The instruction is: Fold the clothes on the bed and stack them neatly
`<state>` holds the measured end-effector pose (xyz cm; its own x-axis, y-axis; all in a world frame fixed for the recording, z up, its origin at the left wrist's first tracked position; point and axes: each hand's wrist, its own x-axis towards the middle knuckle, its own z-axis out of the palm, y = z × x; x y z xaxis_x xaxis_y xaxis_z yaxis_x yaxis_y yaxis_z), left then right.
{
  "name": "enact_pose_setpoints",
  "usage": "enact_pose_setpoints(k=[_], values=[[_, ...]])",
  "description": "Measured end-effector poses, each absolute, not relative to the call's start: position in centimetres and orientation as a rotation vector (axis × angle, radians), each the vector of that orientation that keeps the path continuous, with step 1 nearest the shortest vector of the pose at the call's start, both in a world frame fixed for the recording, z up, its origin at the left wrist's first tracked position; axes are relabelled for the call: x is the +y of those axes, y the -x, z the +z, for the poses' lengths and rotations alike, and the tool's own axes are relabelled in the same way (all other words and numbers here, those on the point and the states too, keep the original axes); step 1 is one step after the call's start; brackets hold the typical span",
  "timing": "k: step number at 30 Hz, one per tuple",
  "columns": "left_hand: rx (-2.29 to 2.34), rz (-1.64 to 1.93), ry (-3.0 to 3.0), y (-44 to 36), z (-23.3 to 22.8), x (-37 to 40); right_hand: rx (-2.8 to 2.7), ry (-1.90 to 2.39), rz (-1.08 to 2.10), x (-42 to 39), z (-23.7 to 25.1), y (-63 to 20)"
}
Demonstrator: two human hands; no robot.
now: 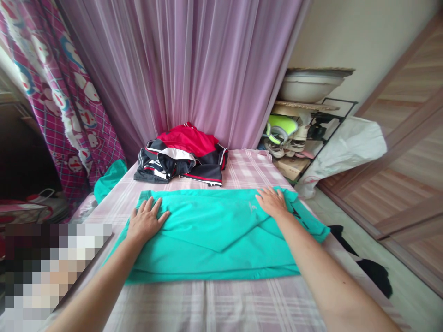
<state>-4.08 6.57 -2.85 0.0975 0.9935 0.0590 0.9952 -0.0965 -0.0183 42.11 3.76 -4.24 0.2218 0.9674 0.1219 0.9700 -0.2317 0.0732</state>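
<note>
A turquoise garment [214,235] lies spread and partly folded across a bed with a pink checked sheet [214,304]. My left hand [145,220] rests flat on the garment's left part, fingers apart. Flat on its upper right part, near a small pale logo, lies my right hand [272,202]. Neither hand grips the cloth.
A pile of red, black and white clothes [182,157] sits at the far end of the bed, against a mauve curtain [194,69]. A rack with shoes [287,136] and a basin [308,85] stands at the right. Dark clothing [374,272] lies on the floor.
</note>
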Motion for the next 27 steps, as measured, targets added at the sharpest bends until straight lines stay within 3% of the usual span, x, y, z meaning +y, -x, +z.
enact_pose_setpoints(k=[4, 9, 16, 22, 27], values=[[-2.075, -0.019, 2.283, 4.2, -3.0, 6.8, -1.738, 2.674, 0.039, 4.6, -5.0, -44.1], [-2.083, -0.047, 2.285, 4.3, -3.2, 6.9, -1.666, 2.722, 0.124, 5.2, -3.9, -45.1], [-2.08, -0.061, 2.281, 4.1, -3.1, 6.7, -1.761, 2.488, -0.22, 4.0, -3.8, -40.7], [-2.106, -0.057, 2.288, 3.9, -2.8, 6.5, -1.993, 2.473, 0.021, 2.0, -4.6, -37.6], [-2.098, -0.069, 2.3, 4.0, -2.9, 6.4, -2.001, 2.297, -0.045, 1.0, -2.6, -33.0]])
